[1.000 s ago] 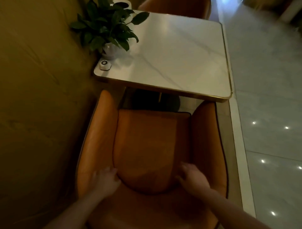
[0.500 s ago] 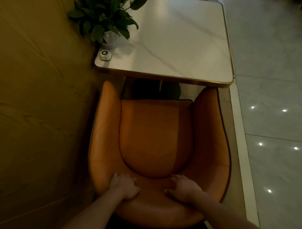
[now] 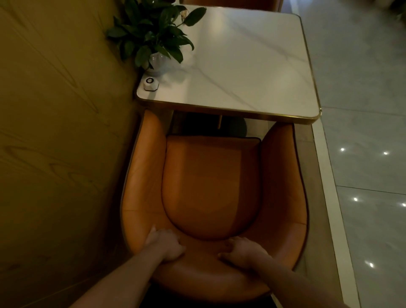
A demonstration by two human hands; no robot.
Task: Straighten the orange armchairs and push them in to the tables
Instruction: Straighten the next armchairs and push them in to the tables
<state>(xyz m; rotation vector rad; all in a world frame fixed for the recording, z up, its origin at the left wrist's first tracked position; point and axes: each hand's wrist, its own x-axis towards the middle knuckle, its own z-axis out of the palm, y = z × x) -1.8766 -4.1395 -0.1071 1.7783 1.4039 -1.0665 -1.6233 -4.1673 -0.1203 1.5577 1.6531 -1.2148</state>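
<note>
An orange armchair with a curved back stands below me, facing a white marble table with a gold rim. Its armrest tips reach the table's near edge, and its seat front stops just short of it. My left hand grips the top of the backrest on the left side, fingers curled over the inner face. On the right side of the same backrest, my right hand holds on with fingers wrapped inward. A second orange armchair shows as a sliver beyond the table's far edge.
A wood-panelled wall runs close along the chair's left side. A potted green plant and a small white call button sit on the table's left edge. A glossy tiled floor lies to the right, beyond a pale border strip.
The chair has straightened and slid toward the table. Both hands shifted from the inner back near the seat cushion to the top of the backrest, and now grip it.
</note>
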